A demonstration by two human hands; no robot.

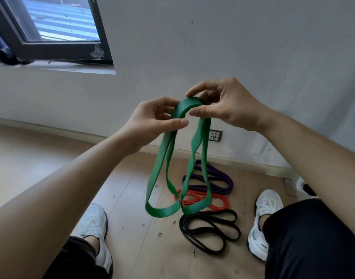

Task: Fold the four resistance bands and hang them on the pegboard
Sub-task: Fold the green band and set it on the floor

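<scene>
A wide green resistance band (159,176) hangs doubled in front of me, its two loops dangling above the floor. My left hand (150,122) pinches the top fold from the left. My right hand (227,105) grips the same fold from the right, fingers curled over it. On the wooden floor below lie a purple band (217,178), a red band (219,201) and a thin black band (210,231), each coiled loosely and touching its neighbour. No pegboard is in view.
A white wall (233,47) stands close ahead with a power socket (215,135) near the skirting. A dark-framed window (52,37) is at the upper left. My two white shoes (94,224) (267,210) flank the bands on the floor.
</scene>
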